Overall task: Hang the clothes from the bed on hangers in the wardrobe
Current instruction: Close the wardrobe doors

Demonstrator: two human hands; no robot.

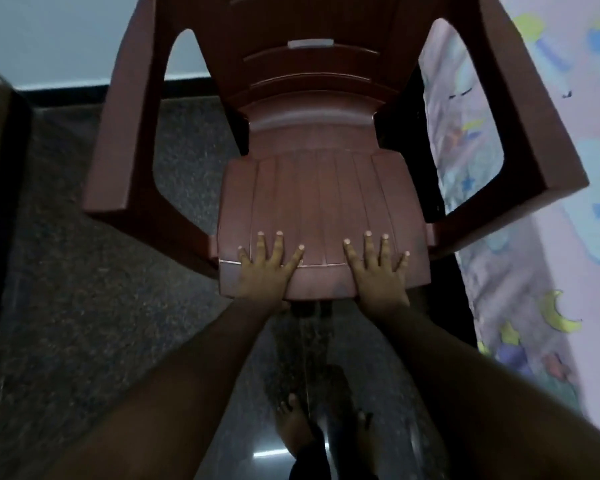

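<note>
My left hand (265, 268) and my right hand (378, 271) both lie flat on the front of the red-brown chair (319, 202). My fingers (279, 242) are straight and spread out. They hold nothing. They just press down on the seat.

The chair stands on the speckled floor (101, 306), just beside the bed (520, 271). The bed is on my right, and its sheet (551, 98) has moons and stars on it. My bare feet (295, 424) are on the floor below me.

I see no clothes here. The bit of bed I can see shows only the sheet. I see no hangers either. A dark brown thing (0, 168) stands at the left edge. It may be the wardrobe, but I cannot tell.

So I think no hanging is going on right now. I cannot tell how many clothes are hung up or how many are left, because most of the bed is out of view. My guess is that I deal with the chair first, maybe to move it.
</note>
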